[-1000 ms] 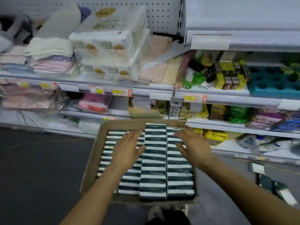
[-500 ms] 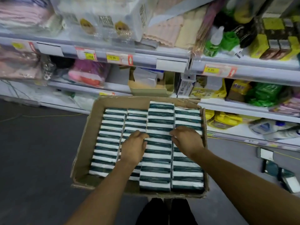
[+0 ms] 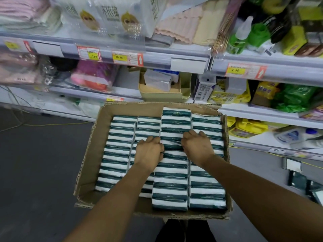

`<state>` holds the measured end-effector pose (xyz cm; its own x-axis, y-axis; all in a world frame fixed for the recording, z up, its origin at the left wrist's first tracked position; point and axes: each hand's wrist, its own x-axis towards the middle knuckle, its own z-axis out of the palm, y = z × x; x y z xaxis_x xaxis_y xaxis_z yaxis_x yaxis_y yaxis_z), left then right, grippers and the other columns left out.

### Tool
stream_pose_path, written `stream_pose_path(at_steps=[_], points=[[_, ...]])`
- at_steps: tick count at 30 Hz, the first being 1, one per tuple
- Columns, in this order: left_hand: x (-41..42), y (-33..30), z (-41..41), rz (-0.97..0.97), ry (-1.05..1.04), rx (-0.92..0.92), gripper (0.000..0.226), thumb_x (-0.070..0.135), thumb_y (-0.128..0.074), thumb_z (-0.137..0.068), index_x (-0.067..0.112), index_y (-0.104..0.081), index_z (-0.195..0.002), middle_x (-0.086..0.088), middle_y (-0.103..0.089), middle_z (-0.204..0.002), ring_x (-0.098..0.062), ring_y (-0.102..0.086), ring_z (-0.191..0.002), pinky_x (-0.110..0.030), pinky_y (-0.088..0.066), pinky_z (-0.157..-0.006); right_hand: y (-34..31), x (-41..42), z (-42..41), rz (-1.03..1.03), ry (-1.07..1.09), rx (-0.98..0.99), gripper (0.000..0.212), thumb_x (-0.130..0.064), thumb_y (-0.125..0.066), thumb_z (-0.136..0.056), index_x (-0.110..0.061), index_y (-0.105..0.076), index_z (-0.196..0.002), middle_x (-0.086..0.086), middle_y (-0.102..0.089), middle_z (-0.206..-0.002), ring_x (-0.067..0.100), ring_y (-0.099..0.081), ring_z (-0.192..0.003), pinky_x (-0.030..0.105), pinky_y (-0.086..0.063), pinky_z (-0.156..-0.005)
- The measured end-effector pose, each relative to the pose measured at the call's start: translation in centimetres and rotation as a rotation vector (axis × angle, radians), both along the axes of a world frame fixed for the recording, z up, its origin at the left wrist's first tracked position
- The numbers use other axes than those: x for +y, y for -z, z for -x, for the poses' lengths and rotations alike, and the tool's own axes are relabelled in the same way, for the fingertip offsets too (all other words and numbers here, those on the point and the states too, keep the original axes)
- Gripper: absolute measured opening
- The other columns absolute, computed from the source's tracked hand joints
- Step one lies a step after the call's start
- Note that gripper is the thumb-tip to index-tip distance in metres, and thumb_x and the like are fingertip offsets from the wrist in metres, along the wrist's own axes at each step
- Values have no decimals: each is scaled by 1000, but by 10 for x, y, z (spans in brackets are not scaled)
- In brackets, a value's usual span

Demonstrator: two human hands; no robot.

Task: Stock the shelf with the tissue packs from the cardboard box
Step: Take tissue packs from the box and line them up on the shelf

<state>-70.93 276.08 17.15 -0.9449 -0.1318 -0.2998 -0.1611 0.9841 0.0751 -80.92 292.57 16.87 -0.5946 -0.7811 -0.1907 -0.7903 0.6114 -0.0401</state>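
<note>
Here, seen from above, a shallow cardboard box [image 3: 90,165] sits in front of a store shelf [image 3: 122,56], filled with four rows of green-and-white tissue packs [image 3: 172,194]. The left hand [image 3: 149,151] and right hand [image 3: 197,146] curl their fingers down on either side of the third row, gripping packs near its middle. Price tags [image 3: 127,58] line the shelf edge.

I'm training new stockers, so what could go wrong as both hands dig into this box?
The tissue packs sit tightly in rows, so the left hand and right hand may drag neighbouring packs out too. The cardboard box has torn, sagging edges and might tip under a hard pull.
</note>
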Motion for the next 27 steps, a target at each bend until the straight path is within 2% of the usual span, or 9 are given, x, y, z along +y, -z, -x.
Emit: stream_pose_path(at_steps=[4, 7, 11, 12, 16, 18, 23, 25, 27], points=[[-9, -12, 2, -117, 9, 71, 13, 25, -62, -89, 26, -73, -95, 9, -56, -107, -15, -45, -110, -27, -36, -76, -13, 6, 5, 127, 9, -62, 15, -12, -76, -67, -19, -66, -76, 0, -60, -84, 23, -57, -81, 34, -44, -67], [-21, -25, -3, -375, -27, 217, 4, 10, -72, -80, 14, -70, -81, 3, -59, -103, -18, -50, -103, -35, -48, -79, -30, 17, 11, 309, 70, -226, 7, -12, -54, -87, -19, -53, -86, 0, -56, -86, 25, -52, -78, 33, -37, -69], [-28, -61, -15, -745, -175, 229, 16, 0, -65, -86, 14, -59, -82, 5, -61, -112, 10, -53, -107, -6, -38, -90, -64, 28, 16, 512, 197, -413, 11, -22, -41, -100, -22, -38, -89, 0, -49, -70, 22, -46, -60, 36, -32, -52], [-28, -71, -17, -806, -220, 218, 19, 1, -63, -89, 17, -54, -82, 8, -62, -109, 12, -55, -105, -7, -40, -88, -73, 30, 18, 537, 231, -414, 12, -26, -39, -101, -23, -36, -90, -1, -49, -70, 21, -47, -59, 37, -33, -53], [-24, -102, -13, -844, -342, 292, 18, 11, -52, -97, 26, -44, -91, 7, -58, -83, -8, -57, -75, -30, -44, -68, -115, 43, 26, 662, 389, -407, 12, -29, -40, -102, -23, -37, -92, 3, -55, -75, 23, -53, -65, 43, -44, -62], [-19, -120, -7, -877, -391, 365, 16, 15, -46, -100, 31, -44, -98, 6, -62, -91, -14, -60, -80, -33, -48, -71, -136, 55, 29, 729, 438, -402, 8, -26, -40, -102, -21, -42, -97, 3, -58, -81, 23, -55, -72, 42, -45, -67], [4, -178, 13, -916, -371, 474, 15, 25, -40, -105, 26, -53, -113, 10, -61, -105, 11, -55, -91, -6, -41, -74, -190, 89, 36, 898, 447, -371, 28, -18, -40, -103, -20, -59, -123, -7, -61, -113, 11, -56, -105, 26, -42, -87], [13, -199, 23, -913, -331, 515, 22, 28, -45, -103, 19, -63, -114, 6, -65, -109, 5, -58, -96, -11, -43, -80, -208, 104, 43, 944, 445, -369, 29, -17, -43, -102, -23, -63, -122, -7, -61, -119, 12, -56, -111, 28, -44, -91], [21, -218, 34, -892, -295, 553, 23, 30, -50, -101, 20, -69, -109, 7, -69, -106, -6, -62, -98, -20, -46, -84, -225, 119, 51, 1016, 476, -412, 25, -19, -45, -102, -27, -64, -116, -4, -63, -116, 16, -61, -104, 34, -52, -82]])
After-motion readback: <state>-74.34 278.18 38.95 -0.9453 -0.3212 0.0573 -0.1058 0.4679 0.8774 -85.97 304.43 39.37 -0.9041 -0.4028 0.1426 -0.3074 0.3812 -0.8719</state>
